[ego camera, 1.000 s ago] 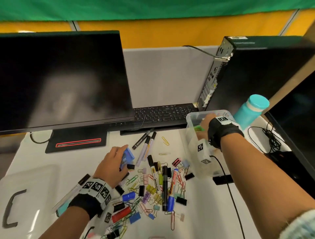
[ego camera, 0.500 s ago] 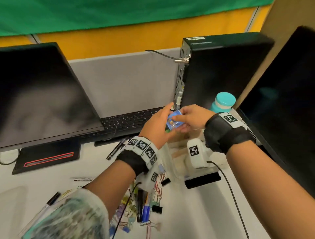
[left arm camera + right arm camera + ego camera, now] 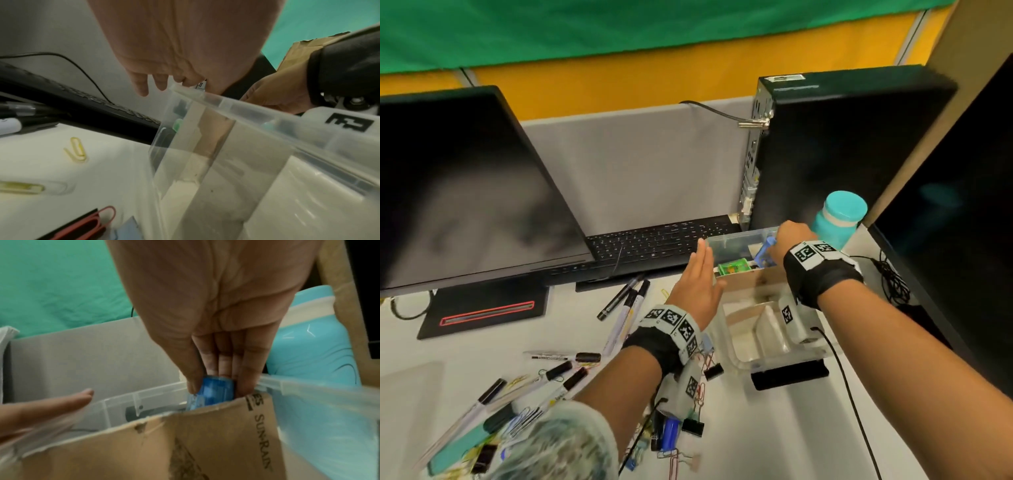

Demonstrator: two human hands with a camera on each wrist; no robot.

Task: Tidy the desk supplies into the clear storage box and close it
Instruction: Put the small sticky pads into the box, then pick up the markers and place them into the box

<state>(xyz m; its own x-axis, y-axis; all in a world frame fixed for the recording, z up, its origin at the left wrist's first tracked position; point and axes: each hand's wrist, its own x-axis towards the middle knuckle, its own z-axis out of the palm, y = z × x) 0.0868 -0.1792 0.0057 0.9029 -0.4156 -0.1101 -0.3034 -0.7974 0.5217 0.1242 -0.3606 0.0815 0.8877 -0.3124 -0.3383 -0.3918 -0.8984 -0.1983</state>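
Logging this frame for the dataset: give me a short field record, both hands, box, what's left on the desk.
left hand: open, flat, beside the clear storage box, holds nothing
right hand: grips a small blue case, lowering it into the far end of the box
box contents: cardboard dividers, green item
lid: off
still on desk: markers, paper clips, binder clips
nearby: teal bottle, keyboard

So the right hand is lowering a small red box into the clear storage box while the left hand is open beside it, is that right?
Not quite: the small box is blue, not red, as the right wrist view shows. The right hand does grip it, lowering it into the clear storage box, and the left hand is open beside it.
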